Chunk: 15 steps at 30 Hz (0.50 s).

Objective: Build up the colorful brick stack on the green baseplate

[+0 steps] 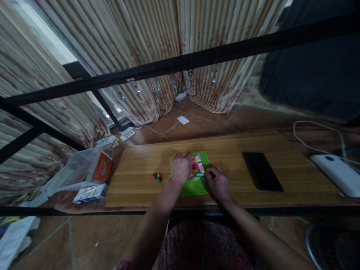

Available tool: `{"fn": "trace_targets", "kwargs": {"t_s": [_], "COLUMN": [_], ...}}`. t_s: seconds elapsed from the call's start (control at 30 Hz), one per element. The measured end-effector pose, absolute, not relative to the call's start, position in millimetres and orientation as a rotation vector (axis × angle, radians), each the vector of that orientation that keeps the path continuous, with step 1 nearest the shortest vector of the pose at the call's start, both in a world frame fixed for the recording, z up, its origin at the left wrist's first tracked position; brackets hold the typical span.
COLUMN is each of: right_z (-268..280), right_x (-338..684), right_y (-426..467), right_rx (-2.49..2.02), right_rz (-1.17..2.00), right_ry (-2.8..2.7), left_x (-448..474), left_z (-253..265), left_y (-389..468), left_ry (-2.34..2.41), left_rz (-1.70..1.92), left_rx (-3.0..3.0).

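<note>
A green studded baseplate [197, 189] lies on the wooden tabletop in front of me. On its upper middle sits a patch of small building bricks [198, 166] in pink, yellow, white, orange, red and green. My left hand [182, 167] rests palm down over the plate's left part, with its fingers laid out toward the bricks and covering some of them. At the plate's right edge, my right hand [219, 183] has thumb and forefinger pinched together; whatever is between them is too small to make out. Several loose colored bricks [158, 177] lie in a little pile left of the plate.
To the right lies a black phone [262, 171], and beyond it a white device with a cable [336, 174]. Off the left end are a clear plastic bin [80, 167], an orange box [102, 166] and a white box [90, 193]. A dark metal bar [168, 67] crosses ahead.
</note>
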State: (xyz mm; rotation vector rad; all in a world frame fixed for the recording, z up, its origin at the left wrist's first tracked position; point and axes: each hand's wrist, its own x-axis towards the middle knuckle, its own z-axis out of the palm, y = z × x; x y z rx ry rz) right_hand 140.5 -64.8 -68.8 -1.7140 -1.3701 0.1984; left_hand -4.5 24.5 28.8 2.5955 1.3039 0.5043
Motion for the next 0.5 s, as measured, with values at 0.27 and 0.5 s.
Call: {"fn": "trace_targets", "kwargs": {"t_s": [0.27,0.5], "right_z": [-67.9,-67.6], "right_x": [140.3,139.7], "right_y": [-65.3,-66.3], "right_rx": [-1.709,-1.733], "right_rz": [0.223,0.208], "right_ry": [-1.365,-1.366], "left_x": [-2.5,-6.5], "left_z": [26.8,24.5], "left_y": [21.2,18.0], "left_ry": [1.401,1.436], "left_rz": [0.542,0.626], "left_rx": [2.537,2.472]}}
